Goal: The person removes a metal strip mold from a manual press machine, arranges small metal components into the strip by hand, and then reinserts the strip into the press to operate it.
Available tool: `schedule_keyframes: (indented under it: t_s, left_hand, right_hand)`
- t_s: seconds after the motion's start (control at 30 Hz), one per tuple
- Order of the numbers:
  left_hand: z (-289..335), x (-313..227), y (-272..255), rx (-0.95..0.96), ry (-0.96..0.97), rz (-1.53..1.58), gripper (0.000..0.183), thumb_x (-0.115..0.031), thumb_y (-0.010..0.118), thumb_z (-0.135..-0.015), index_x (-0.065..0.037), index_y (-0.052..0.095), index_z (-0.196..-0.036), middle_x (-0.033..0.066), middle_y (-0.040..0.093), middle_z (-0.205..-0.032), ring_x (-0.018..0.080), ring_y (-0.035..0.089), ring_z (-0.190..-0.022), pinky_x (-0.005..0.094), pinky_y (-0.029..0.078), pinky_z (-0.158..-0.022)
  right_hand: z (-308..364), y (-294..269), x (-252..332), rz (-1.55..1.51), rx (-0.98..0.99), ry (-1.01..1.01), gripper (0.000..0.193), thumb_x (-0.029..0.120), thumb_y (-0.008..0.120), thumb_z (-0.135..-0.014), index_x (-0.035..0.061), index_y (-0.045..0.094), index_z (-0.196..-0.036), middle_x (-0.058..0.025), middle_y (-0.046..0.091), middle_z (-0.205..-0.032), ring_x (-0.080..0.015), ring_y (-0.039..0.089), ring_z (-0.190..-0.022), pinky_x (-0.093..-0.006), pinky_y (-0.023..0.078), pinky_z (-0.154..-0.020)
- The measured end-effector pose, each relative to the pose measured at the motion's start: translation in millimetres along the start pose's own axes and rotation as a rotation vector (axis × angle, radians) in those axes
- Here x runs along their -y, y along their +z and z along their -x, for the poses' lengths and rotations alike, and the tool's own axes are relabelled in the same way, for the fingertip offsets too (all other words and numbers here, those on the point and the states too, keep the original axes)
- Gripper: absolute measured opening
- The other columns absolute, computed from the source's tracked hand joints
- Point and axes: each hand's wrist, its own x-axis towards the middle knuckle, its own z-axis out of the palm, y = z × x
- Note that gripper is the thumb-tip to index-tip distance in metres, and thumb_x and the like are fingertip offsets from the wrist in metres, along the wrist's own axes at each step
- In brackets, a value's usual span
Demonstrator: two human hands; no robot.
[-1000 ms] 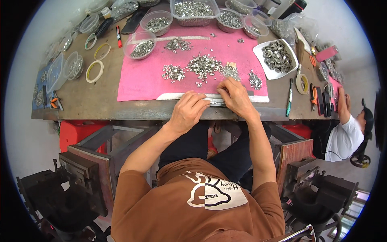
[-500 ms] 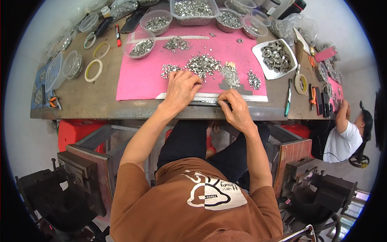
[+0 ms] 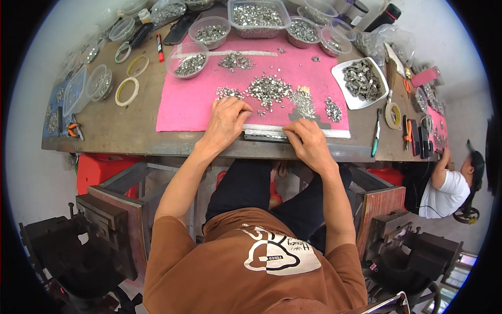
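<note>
A narrow dark bar [image 3: 265, 135] lies along the table's front edge, with small shiny pieces along its top. My right hand [image 3: 309, 140] is closed at the bar's right end, thumb and fingers around it. Just left of the bar, my left hand [image 3: 225, 120] has its fingers curled and thumb drawn in; anything between the fingertips is too small to make out. Beyond the bar runs a whitish strip [image 3: 336, 134] on the pink mat [image 3: 180, 107]. Small silvery metal pieces [image 3: 269, 90] are heaped past my hands, beside a pile of thin slivers [image 3: 303, 104].
Clear tubs [image 3: 188, 62] of metal bits line the back. A white dish [image 3: 349, 100] of dark metal pieces stands right, near a toothbrush [image 3: 376, 133]. Tape rolls [image 3: 126, 92] and a red marker [image 3: 160, 48] lie left. Another person [image 3: 444, 183] sits far right.
My left hand has drawn left and a little nearer, exposing more of the dark bar. My right hand stays at the bar's right end. The view has shifted slightly.
</note>
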Motion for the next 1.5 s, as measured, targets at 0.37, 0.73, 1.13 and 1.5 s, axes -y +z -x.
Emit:
schedule_keyframes:
  t_s: [0.37, 0.73, 1.13, 1.5]
  left_hand:
    - [5, -1, 7, -0.080, 0.089, -0.195, 0.008, -0.014, 0.075, -0.087, -0.007, 0.071, -0.091, 0.0058, 0.060, -0.085, 0.0250, 0.057, -0.088, 0.0404, 0.038, -0.086]
    - [8, -24, 9, -0.018, -0.043, 0.209, 0.006, -0.004, 0.064, -0.093, -0.001, 0.062, -0.099, 0.0120, 0.062, -0.085, 0.0274, 0.061, -0.082, 0.0402, 0.047, -0.077]
    - [14, -59, 47, 0.007, 0.180, 0.208, 0.009, -0.001, 0.066, -0.088, 0.000, 0.061, -0.096, 0.0119, 0.062, -0.095, 0.0314, 0.058, -0.088, 0.0415, 0.045, -0.082]
    - [16, -62, 56, -0.026, 0.266, 0.024, 0.014, -0.003, 0.071, -0.085, -0.004, 0.062, -0.096, 0.0094, 0.062, -0.095, 0.0300, 0.060, -0.090, 0.0417, 0.045, -0.083]
  right_hand:
    - [-58, 65, -2, 0.261, -0.075, -0.070, 0.015, 0.018, 0.077, -0.084, 0.0056, 0.070, -0.088, -0.0089, 0.062, -0.085, -0.0289, 0.061, -0.087, -0.0419, 0.043, -0.080]
    - [-42, 25, -21, 0.099, -0.114, 0.070, 0.008, 0.008, 0.073, -0.083, 0.0043, 0.068, -0.088, -0.0089, 0.066, -0.079, -0.0280, 0.065, -0.080, -0.0415, 0.044, -0.078]
    - [-24, 17, -41, 0.036, -0.066, 0.050, 0.010, 0.006, 0.073, -0.085, 0.0016, 0.071, -0.093, -0.0135, 0.062, -0.084, -0.0344, 0.063, -0.081, -0.0432, 0.050, -0.071]
    - [6, 2, -20, -0.335, -0.114, 0.377, 0.011, 0.003, 0.069, -0.091, -0.0022, 0.063, -0.099, -0.0141, 0.066, -0.088, -0.0285, 0.066, -0.085, -0.0379, 0.052, -0.076]
